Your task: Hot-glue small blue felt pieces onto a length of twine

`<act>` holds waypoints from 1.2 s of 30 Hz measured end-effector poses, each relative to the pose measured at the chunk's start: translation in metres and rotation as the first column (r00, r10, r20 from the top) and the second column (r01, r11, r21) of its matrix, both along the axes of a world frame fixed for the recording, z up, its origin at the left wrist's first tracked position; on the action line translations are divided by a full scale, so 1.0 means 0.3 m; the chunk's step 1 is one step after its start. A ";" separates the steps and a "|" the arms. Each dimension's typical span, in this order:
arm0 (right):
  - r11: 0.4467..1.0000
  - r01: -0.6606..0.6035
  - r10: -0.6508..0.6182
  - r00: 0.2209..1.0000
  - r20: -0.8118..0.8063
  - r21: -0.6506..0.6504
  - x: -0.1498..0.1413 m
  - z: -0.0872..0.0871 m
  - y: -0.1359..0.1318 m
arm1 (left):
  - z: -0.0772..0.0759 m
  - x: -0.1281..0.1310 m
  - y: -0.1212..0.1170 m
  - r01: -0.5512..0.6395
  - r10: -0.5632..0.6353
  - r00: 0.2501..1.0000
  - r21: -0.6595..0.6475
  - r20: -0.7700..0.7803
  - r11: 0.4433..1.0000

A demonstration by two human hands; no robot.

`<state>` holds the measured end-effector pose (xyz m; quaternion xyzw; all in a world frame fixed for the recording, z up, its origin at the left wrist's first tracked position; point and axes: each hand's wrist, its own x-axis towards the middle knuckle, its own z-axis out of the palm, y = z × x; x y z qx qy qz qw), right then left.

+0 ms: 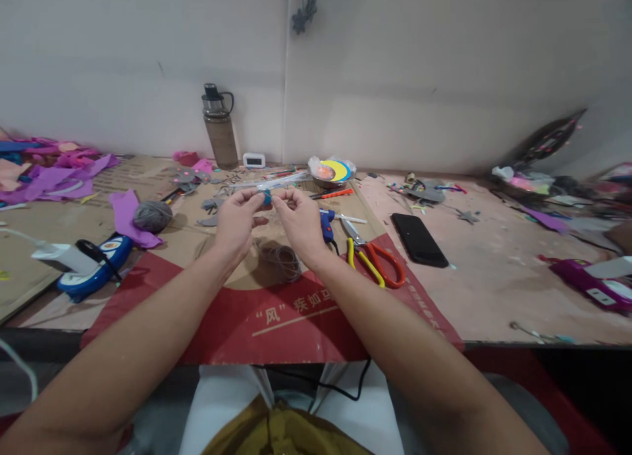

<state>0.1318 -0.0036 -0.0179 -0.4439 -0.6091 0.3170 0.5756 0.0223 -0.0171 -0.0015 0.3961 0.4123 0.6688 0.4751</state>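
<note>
Between my fingertips is a small blue piece [267, 197]; its exact kind is too small to make out. My left hand [237, 219] pinches it from the left, and my right hand [299, 223] pinches it from the right. Both hands are raised over the cardboard. Below them lies a loose tangle of grey cord [284, 263]. Right of my right hand rest a blue glue gun [326, 224] and scissors [378, 261] with red and yellow handles.
A ball of grey yarn [153, 216] and a blue power strip [99, 267] lie left. At the back stand a water bottle [220, 132], a small clock [254, 160] and a bowl [332, 182]. A black phone [419, 240] lies right. Purple felt scraps [64, 182] cover the far left.
</note>
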 end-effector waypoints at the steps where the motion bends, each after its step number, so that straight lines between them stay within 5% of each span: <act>1: 1.000 0.011 -0.011 1.000 0.014 0.006 0.002 0.001 0.001 | 0.001 0.002 -0.001 0.002 -0.002 1.000 0.001 0.000 1.000; 16: 0.991 0.134 -0.134 0.977 0.164 0.014 0.016 0.017 -0.012 | 0.008 0.008 -0.013 0.063 -0.063 0.998 0.022 -0.023 0.998; 36: 0.997 0.078 -0.080 0.991 0.109 0.023 0.047 0.016 -0.008 | -0.004 0.003 0.000 0.252 -0.252 0.968 0.030 0.006 0.967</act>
